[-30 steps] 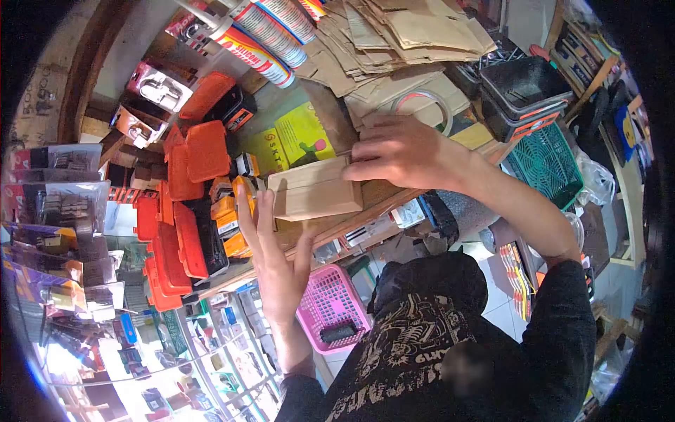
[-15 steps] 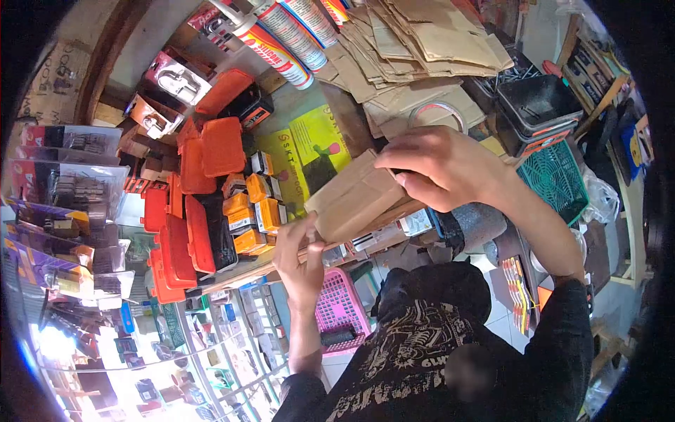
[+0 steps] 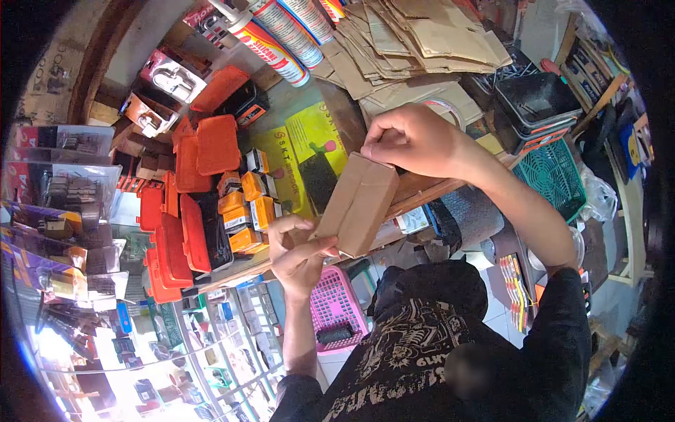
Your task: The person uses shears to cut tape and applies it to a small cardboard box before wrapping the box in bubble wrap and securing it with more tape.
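Observation:
A narrow brown cardboard box [image 3: 360, 200] is held at a slant above the front edge of the wooden table, with a lengthwise fold or seam showing. My right hand [image 3: 418, 141] pinches its upper end between thumb and fingers. At its lower end my left hand [image 3: 299, 257] grips a corner, thumb along the near side and fingers bent behind. Under and beyond the box lies a yellow printed sheet [image 3: 309, 137]. Small orange-and-white boxes [image 3: 253, 200] stand close to my left hand.
Stacked flat cardboard pieces [image 3: 436, 35] and silicone sealant tubes [image 3: 271, 53] are at the back. Orange cases [image 3: 218, 144] crowd the left side. Black bins [image 3: 538, 102] and a green basket [image 3: 552, 179] stand at right. A pink basket [image 3: 341, 302] is below the table.
The cardboard box has turned so that its seamed side shows and it stands steeper. My right hand has moved up and left; my left hand has shifted slightly left and its grip has changed.

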The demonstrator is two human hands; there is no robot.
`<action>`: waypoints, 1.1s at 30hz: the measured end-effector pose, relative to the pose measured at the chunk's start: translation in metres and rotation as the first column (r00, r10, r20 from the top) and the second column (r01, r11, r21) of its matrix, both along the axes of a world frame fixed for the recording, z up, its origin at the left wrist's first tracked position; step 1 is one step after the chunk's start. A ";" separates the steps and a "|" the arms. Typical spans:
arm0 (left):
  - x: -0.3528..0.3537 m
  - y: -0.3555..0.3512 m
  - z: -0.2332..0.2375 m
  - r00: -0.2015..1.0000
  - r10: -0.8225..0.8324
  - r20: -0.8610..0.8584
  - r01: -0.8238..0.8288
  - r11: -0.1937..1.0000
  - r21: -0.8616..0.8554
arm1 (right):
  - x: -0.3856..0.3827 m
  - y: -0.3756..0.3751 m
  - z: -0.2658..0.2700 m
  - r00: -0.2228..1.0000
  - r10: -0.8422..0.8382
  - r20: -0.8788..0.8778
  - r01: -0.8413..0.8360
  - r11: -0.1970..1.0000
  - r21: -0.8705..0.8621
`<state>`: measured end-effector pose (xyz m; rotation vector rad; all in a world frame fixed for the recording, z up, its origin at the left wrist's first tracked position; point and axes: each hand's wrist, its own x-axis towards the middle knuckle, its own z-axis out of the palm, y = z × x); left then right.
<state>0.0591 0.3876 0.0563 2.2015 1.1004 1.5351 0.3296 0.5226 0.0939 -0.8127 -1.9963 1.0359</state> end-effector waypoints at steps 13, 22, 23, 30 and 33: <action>0.006 -0.006 -0.005 0.984 0.117 -0.131 -0.107 0.991 0.080 | -0.005 0.011 0.015 0.968 0.084 0.237 -0.115 0.986 0.121; 0.006 -0.002 -0.011 0.988 0.116 -0.100 -0.108 0.990 0.087 | -0.006 0.012 0.010 0.969 0.049 0.242 -0.094 0.979 0.180; 0.007 -0.002 -0.011 0.993 0.108 -0.047 -0.105 0.992 0.070 | -0.006 0.012 0.008 0.969 0.048 0.243 -0.093 0.979 0.179; 0.006 -0.002 -0.012 0.958 0.187 -0.219 -0.141 0.968 0.208 | -0.006 0.013 0.010 0.962 0.061 0.267 -0.113 0.977 0.182; 0.008 -0.001 -0.019 0.966 0.212 -0.146 -0.187 0.968 0.169 | -0.007 0.012 0.008 0.967 0.049 0.250 -0.104 0.972 0.210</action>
